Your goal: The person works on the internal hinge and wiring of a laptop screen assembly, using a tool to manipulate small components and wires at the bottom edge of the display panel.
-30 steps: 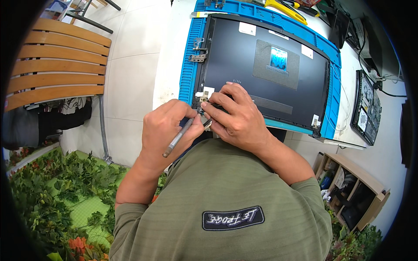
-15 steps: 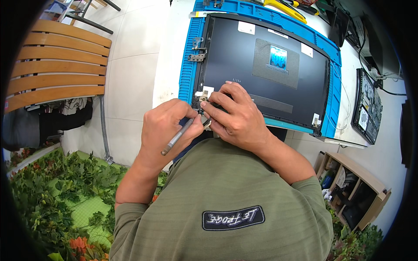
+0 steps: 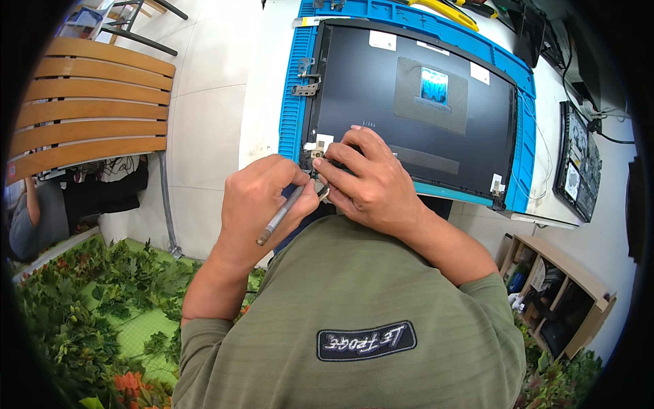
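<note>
Now, dark screen panel (image 3: 364, 88): 1 o'clock from the centre of my view, lying flat on the blue mat (image 3: 289, 116), pale labels on it.
Slim grey tool (image 3: 280, 216): its tip sits at the panel's 8 o'clock corner, its butt toward 7.
Left hand (image 3: 255, 191): I see its fingers closed in a pinch around the tool.
Right hand (image 3: 375, 180): fingers bent and partly spread over that same corner; I cannot tell whether the fingertips grip anything.
Metal hinge (image 3: 306, 89): on the mat's ridged border, beside the panel's 9 o'clock edge.
White table (image 3: 262, 129): it bears the mat, with a yellow-handled tool (image 3: 446, 13) at 1 o'clock.
Laptop base (image 3: 579, 163): at 3 o'clock, inner parts exposed within its dark shell.
Wooden shelf unit (image 3: 591, 290): at 4 o'clock; its compartments hold a blue item, papers and dark objects I cannot make out.
Slatted bench (image 3: 95, 88): at 10 o'clock.
</note>
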The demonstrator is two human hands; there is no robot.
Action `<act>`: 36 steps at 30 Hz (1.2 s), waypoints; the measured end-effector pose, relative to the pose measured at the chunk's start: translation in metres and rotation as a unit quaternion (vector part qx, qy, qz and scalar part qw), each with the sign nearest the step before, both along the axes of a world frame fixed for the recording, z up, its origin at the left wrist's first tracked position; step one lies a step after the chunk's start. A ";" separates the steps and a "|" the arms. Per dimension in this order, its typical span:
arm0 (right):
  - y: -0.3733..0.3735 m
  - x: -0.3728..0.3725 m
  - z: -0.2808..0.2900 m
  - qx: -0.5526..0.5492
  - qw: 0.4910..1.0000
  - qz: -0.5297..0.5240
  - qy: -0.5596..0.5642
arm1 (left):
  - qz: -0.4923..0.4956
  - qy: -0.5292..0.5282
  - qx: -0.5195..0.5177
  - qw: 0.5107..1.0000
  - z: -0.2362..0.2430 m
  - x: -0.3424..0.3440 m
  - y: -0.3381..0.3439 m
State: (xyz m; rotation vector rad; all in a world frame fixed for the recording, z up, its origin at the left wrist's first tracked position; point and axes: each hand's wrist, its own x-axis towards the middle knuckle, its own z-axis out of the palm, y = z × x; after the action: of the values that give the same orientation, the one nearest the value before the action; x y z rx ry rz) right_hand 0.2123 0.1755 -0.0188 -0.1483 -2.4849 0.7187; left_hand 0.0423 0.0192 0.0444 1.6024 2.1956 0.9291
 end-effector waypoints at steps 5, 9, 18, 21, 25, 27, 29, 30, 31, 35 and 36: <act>0.000 0.000 -0.002 0.003 1.000 -0.001 0.003 | -0.011 0.005 -0.001 1.000 -0.001 -0.001 -0.001; 0.000 0.000 0.000 0.003 1.000 -0.003 0.000 | -0.028 0.000 0.004 1.000 -0.003 -0.005 0.000; 0.001 0.001 0.003 0.017 1.000 0.006 -0.008 | -0.038 -0.006 0.000 0.999 0.004 -0.006 0.002; 0.002 0.001 0.002 0.012 1.000 0.006 -0.010 | -0.039 -0.009 0.000 0.999 0.003 -0.006 0.001; 0.000 0.000 0.000 0.010 1.000 0.000 -0.003 | -0.040 -0.019 -0.002 0.999 0.004 -0.008 -0.002; 0.001 0.001 0.001 0.013 1.000 0.007 -0.011 | -0.046 -0.023 -0.003 0.999 0.004 -0.009 -0.003; 0.001 0.001 0.001 0.015 1.000 0.007 -0.008 | -0.045 -0.034 -0.011 0.998 0.005 -0.012 -0.005; 0.001 0.001 0.001 0.015 1.000 0.007 -0.007 | -0.041 -0.043 -0.019 0.998 0.008 -0.013 -0.007; 0.001 0.001 0.001 0.017 1.000 0.005 -0.005 | -0.039 -0.053 -0.027 0.997 0.010 -0.013 -0.008; -0.001 0.000 -0.001 0.017 1.000 -0.006 0.007 | 0.059 -0.120 0.017 0.991 0.016 -0.017 -0.006; -0.002 0.000 -0.002 0.014 1.000 -0.010 0.011 | 0.065 -0.158 0.015 0.985 0.009 -0.021 -0.005</act>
State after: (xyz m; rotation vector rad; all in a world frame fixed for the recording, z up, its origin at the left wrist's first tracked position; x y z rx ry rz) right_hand 0.2123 0.1739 -0.0204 -0.1539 -2.4688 0.6726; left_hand 0.0217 0.0146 0.0538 1.2330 2.0874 1.1682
